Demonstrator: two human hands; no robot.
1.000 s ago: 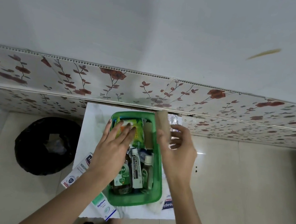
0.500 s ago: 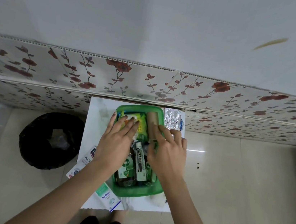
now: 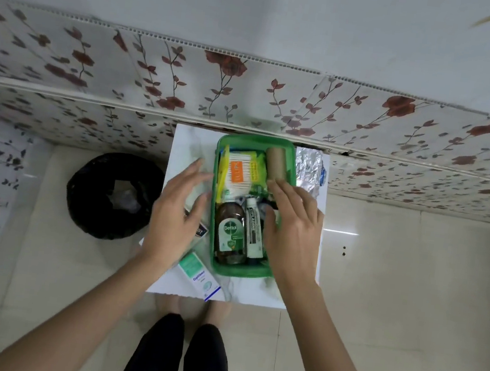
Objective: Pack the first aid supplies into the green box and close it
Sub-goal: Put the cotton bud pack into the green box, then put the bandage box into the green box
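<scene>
The open green box (image 3: 238, 271) stands on a small white table (image 3: 251, 292). Inside lie a brown Dettol bottle (image 3: 229, 234), a white tube (image 3: 253, 228), a cotton swab pack (image 3: 239, 170) and a tan bandage roll (image 3: 276, 163). My left hand (image 3: 175, 218) hovers with fingers spread just left of the box, above the table, holding nothing. My right hand (image 3: 293, 226) rests flat over the box's right side, fingers apart, hiding what lies beneath. A green and white carton (image 3: 199, 276) lies outside, by the box's near left corner.
A foil packet (image 3: 308, 168) lies right of the box. Part of a white and blue package (image 3: 200, 231) shows under my left hand. A black-lined bin (image 3: 111, 195) sits on the floor to the left. A floral-panelled wall runs behind the table.
My left hand has lifted off the cotton swab pack and moved left, outside the box. The bandage roll, held by my right hand a second ago, now lies in the box's far right corner.
</scene>
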